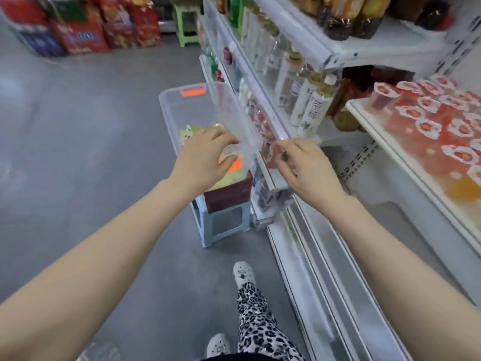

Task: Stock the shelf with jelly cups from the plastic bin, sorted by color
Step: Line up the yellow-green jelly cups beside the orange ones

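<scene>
A clear plastic bin (166, 105) with orange latches stands on a dark red box on a stool beside the shelving. Green and yellow jelly cups (188, 133) lie in its near half. My left hand (200, 160) hovers over the bin's near end, fingers spread and curved, with nothing plainly in it. My right hand (309, 168) is at the bin's right rim by the shelf edge, fingers loosely bent and empty. On the shelf (364, 118) to the right, red jelly cups (426, 126) stand in rows, with an orange cup (463, 188) nearer me. The view is motion-blurred.
A light blue stool (208, 230) carries the dark red box (229, 196) under the bin. Bottles (312, 105) fill the shelf beyond the jelly cups. Snack sacks (78, 27) and a green stool (187, 24) stand far back on the grey floor. My feet are below.
</scene>
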Demonstrator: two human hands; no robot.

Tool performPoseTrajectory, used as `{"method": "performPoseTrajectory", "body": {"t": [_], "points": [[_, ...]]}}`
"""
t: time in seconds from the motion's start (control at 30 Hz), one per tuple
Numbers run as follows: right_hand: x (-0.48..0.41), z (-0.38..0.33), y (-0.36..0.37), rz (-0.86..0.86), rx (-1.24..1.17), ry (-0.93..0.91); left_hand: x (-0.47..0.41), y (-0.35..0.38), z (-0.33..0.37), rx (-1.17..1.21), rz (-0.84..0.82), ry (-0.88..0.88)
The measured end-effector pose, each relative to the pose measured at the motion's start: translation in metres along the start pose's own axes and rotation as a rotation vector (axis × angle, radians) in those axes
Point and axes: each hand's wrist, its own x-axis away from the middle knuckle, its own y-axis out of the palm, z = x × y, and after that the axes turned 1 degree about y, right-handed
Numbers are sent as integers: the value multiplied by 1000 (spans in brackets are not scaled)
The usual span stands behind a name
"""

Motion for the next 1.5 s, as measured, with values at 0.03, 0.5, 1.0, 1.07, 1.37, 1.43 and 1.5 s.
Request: {"method": "performPoseTrajectory", "body": {"t": [0.03,0.5,1.0,1.07,1.37,1.43,1.5], "points": [[-13,4,14,-12,-20,-11,-2,4,-12,-4,-4,-34],[-185,60,192,-538,-153,-123,-65,112,-141,14,-134,-473],[-261,66,392,-1109,9,-125,-78,165,-186,-133,-225,-433],[-258,66,395,-1080,-15,-102,-78,164,-185,-154,-247,-429],[-273,57,328,-901,-147,205,-117,160,-204,-40,-374,-540],[-272,56,311,-862,-176,229,-135,166,-225,-22,-388,-568],[-268,56,297,-829,-222,270,-153,179,-247,-22,-451,-558]]}}
